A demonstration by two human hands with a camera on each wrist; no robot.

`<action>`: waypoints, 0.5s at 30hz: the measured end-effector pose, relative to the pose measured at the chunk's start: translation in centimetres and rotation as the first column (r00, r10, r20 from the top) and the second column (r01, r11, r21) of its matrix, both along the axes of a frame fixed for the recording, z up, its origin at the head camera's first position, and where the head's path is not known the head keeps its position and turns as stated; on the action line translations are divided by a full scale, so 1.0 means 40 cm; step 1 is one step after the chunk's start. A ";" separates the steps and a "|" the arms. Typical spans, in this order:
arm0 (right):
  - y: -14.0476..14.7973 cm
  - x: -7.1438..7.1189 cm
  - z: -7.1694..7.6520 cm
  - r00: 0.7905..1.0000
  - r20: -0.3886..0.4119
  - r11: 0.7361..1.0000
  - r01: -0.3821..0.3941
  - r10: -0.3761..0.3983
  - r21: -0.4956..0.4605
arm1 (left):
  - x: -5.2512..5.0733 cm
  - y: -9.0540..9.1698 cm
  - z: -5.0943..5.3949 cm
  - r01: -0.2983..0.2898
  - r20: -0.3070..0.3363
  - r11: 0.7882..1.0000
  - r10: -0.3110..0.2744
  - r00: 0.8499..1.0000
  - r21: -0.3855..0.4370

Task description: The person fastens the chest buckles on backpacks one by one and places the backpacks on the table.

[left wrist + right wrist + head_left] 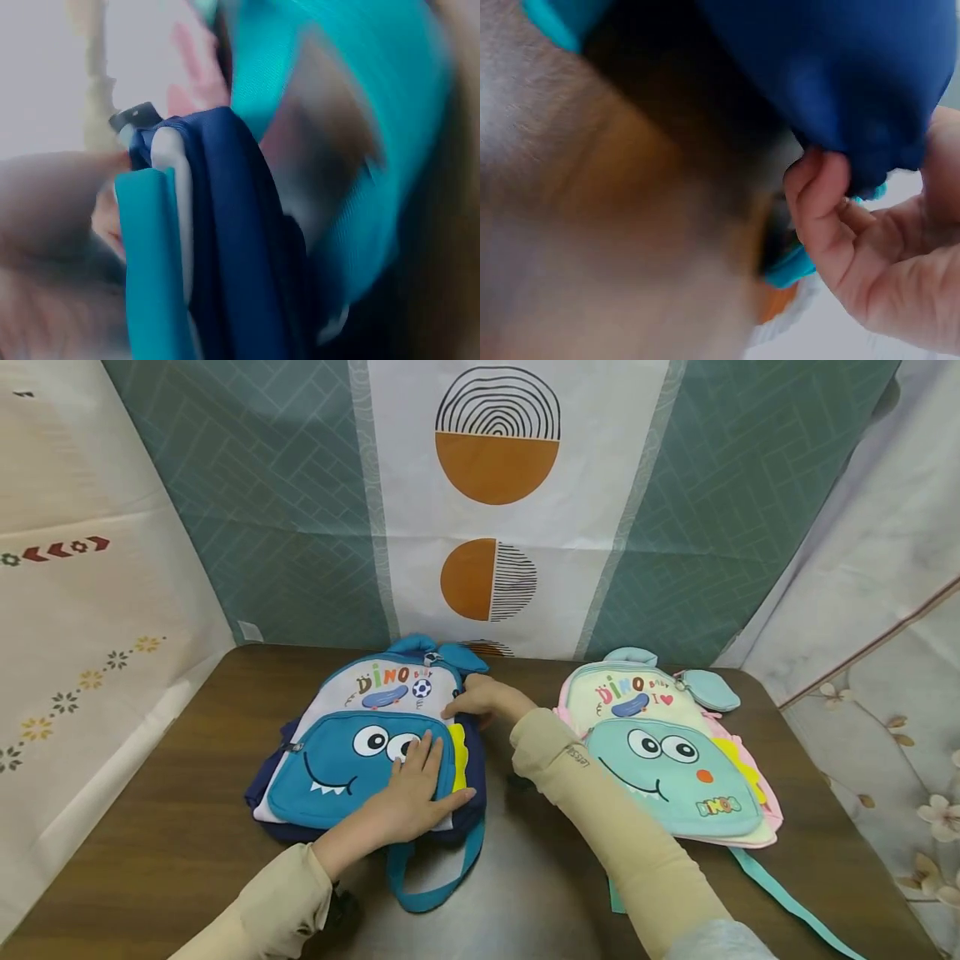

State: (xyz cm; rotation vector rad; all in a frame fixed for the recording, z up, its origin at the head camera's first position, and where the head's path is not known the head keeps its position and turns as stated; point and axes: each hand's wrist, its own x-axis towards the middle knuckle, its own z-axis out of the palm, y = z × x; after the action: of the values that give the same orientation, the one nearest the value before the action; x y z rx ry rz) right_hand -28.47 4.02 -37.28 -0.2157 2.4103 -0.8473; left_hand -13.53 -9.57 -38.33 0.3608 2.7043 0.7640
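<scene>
A blue dinosaur backpack (pixel 315 785) with a white upper panel lies front up on the table, left of centre in the head view. My left hand (pixel 411 803) rests on its front pocket, fingers straight and spread over one printed eye. At the bag's upper right side, my right hand (pixel 486 697) grips the navy side fabric. In the right wrist view, curled fingers (pixel 825 217) hold the edge of that navy cloth (pixel 855 82). A teal strap (pixel 438 900) loops out below the bag, and blurs across the left wrist view.
A mint and pink dinosaur backpack (pixel 675 777) lies to the right, its mint straps trailing toward the front edge. My right forearm passes over its left side. The brown table (pixel 172 777) ends at a hanging patterned cloth (pixel 300 527), with pale cloths on both sides.
</scene>
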 end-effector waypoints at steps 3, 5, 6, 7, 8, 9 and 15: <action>0.009 0.022 0.036 0.998 -0.063 1.000 -0.002 0.000 -0.031 | -0.004 -0.003 0.005 0.014 0.042 0.993 -0.019 0.999 0.115; 0.014 0.044 0.060 0.993 -0.119 0.998 0.003 -0.011 -0.061 | -0.004 0.001 0.016 -0.010 0.048 0.984 0.001 0.999 0.180; 0.015 0.058 0.072 0.988 -0.151 0.997 0.010 -0.022 -0.080 | -0.001 0.005 0.024 -0.029 0.047 0.979 0.020 0.999 0.202; 0.015 0.074 0.085 0.982 -0.186 0.994 0.020 -0.039 -0.103 | 0.003 0.010 0.034 -0.049 0.041 0.975 0.041 0.998 0.218; 0.014 0.091 0.098 0.973 -0.225 0.992 0.028 -0.056 -0.126 | 0.009 0.016 0.045 -0.071 0.029 0.971 0.066 0.997 0.227; 0.011 0.111 0.112 0.962 -0.263 0.988 0.036 -0.075 -0.152 | 0.017 0.022 0.057 -0.090 0.012 0.969 0.090 0.996 0.231; -0.011 0.241 0.200 0.837 -0.508 0.912 -0.027 -0.204 -0.410 | 0.074 0.040 0.127 -0.124 -0.294 0.965 0.191 0.937 0.230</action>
State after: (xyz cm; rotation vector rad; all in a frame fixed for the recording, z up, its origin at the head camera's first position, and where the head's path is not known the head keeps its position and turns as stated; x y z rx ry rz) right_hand -18.83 3.59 -29.29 -0.5732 2.7435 -1.4995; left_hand -10.55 -7.98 -33.26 0.3389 2.9854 1.1286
